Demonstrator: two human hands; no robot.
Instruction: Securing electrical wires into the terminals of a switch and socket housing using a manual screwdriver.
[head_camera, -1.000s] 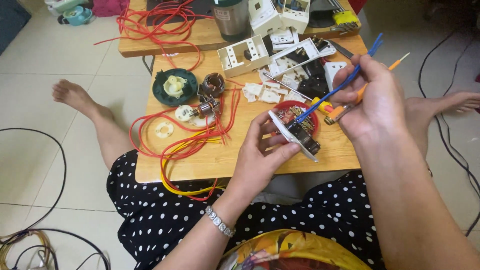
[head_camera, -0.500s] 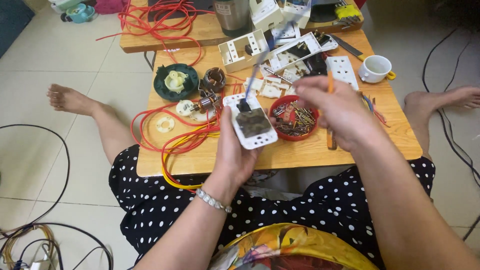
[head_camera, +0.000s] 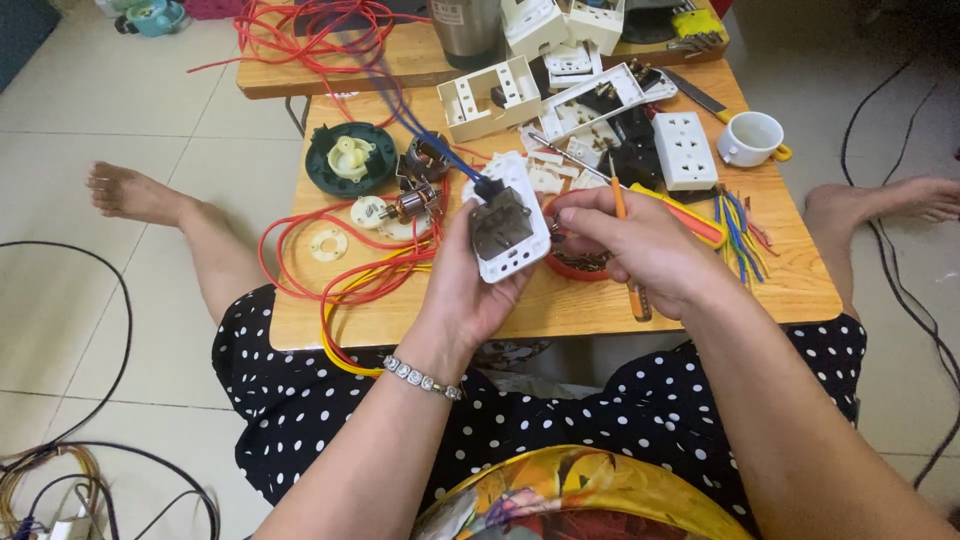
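Observation:
My left hand (head_camera: 468, 290) holds a white socket plate (head_camera: 508, 232) upright over the low wooden table (head_camera: 560, 305), its dark inner block facing me. A blue wire (head_camera: 430, 140) runs from the plate's top toward the far left. My right hand (head_camera: 640, 250) grips an orange-handled screwdriver (head_camera: 628, 250), fingers curled just right of the plate, above a red bowl (head_camera: 570, 266) of small metal parts.
Red and yellow wires (head_camera: 360, 280) loop over the table's left side. A green round part (head_camera: 350, 158), a small motor (head_camera: 410, 205), open white socket housings (head_camera: 490, 98), a white multi-socket (head_camera: 684, 150), a white cup (head_camera: 752, 138) and coloured wire offcuts (head_camera: 738, 228) lie around. Black cables cross the floor.
My left hand has turned the socket plate upright and brought it closer. My right hand swapped from the blue wire and tools near the bowl to holding the screwdriver beside the plate.

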